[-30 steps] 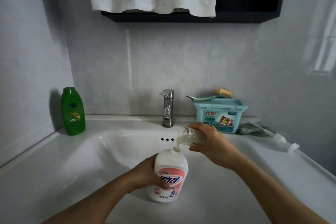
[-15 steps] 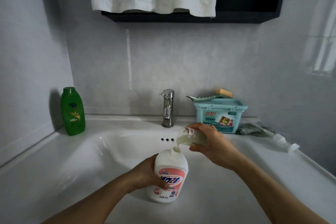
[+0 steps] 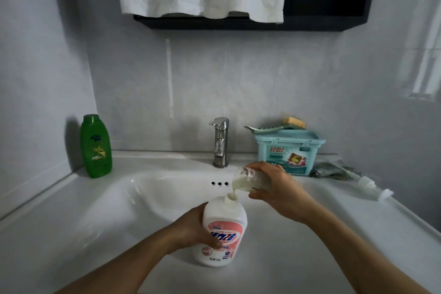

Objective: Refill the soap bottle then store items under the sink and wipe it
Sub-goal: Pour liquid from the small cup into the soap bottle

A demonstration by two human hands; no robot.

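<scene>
Sink (image 3: 95, 210), left hand (image 3: 193, 229) gripping soap bottle (image 3: 224, 229), right hand (image 3: 281, 188) tipping container (image 3: 241, 180)

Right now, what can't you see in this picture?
Head view only:
1. How full the soap bottle is: its white wall is opaque.
2. Most of the clear container: the right hand wraps it.
3. Small print on the teal box: too small; one corner is behind that hand.
4. Under the sink: hidden by its top.

No visible change — cup (image 3: 242, 180), soap bottle (image 3: 223, 229) alike.
</scene>
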